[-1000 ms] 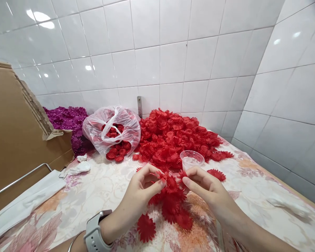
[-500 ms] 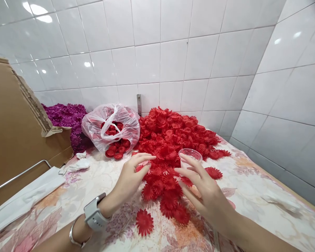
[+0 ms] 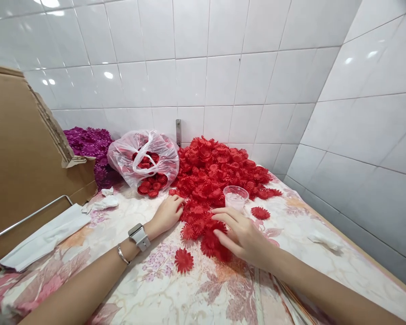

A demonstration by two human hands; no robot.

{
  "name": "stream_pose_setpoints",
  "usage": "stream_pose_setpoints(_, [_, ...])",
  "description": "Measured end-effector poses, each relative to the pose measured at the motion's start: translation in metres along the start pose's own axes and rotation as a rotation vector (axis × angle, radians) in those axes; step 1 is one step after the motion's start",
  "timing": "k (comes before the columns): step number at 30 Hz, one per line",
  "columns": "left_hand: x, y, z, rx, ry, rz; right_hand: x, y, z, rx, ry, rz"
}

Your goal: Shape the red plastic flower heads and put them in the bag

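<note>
A heap of red fabric flower pieces [image 3: 216, 167] rises against the wall, and a looser trail of them [image 3: 198, 225] runs toward me. My left hand [image 3: 165, 213] rests at the left edge of this trail, fingers slightly bent, thumb and forefinger apart; its fingertips touch the petals. On the other side, my right hand [image 3: 245, 232] reaches over the trail with fingers spread and nothing visible between them. Just behind it stands a clear plastic cup [image 3: 236, 198] with whitish contents. Single red flowers lie in front [image 3: 183, 260] and to the right [image 3: 260, 212].
A knotted clear bag of red flowers [image 3: 144, 162] sits left of the heap, before purple flowers [image 3: 91, 146]. A cardboard box [image 3: 27, 135] stands at the left, near a white folded cloth [image 3: 47, 237]. Tiled walls [image 3: 219, 81] bound the flowered tablecloth [image 3: 149, 293].
Both hands have lowered toward the red trail and my left hand now meets its left edge. The view has shifted slightly. The right hand no longer overlaps most of the cup.
</note>
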State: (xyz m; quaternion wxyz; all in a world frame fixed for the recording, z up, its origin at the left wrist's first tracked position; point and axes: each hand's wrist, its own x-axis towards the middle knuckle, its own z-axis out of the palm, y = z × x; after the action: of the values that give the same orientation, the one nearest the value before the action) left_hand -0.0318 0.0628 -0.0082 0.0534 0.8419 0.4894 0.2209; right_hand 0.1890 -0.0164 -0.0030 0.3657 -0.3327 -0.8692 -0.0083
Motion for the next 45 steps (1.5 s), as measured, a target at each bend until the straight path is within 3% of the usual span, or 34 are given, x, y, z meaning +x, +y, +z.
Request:
stream_pose_setpoints(6, [0.000,-0.003,0.004,0.148,-0.067,0.038,0.012,-0.014,0.004,-0.191,-0.305,-0.122])
stream_pose_setpoints(14, [-0.001,-0.006,0.005,0.194,-0.073,0.048,0.035,-0.006,0.026,-0.347,-0.406,-0.072])
stream_pose_setpoints(19, [-0.002,-0.007,0.006,0.197,-0.069,0.040,0.060,0.003,0.017,-0.432,-0.374,-0.062])
stream_pose_setpoints(26, [-0.004,-0.004,0.004,0.190,-0.045,0.009,0.093,0.016,0.013,-0.498,-0.126,0.079])
stream_pose_setpoints(31, [-0.003,-0.005,-0.010,0.208,0.011,-0.083,0.081,0.016,0.010,-0.460,-0.057,0.082])
stream_pose_setpoints(37, [0.007,-0.035,-0.042,0.265,-0.010,-0.234,0.044,0.005,-0.018,-0.399,0.023,0.051])
stream_pose_setpoints(41, [0.007,-0.052,-0.048,0.273,-0.036,-0.250,0.024,-0.006,-0.019,-0.362,-0.143,0.009])
stream_pose_setpoints(45, [0.003,-0.054,-0.041,0.256,0.011,-0.272,0.015,-0.024,-0.005,-0.329,-0.348,0.001])
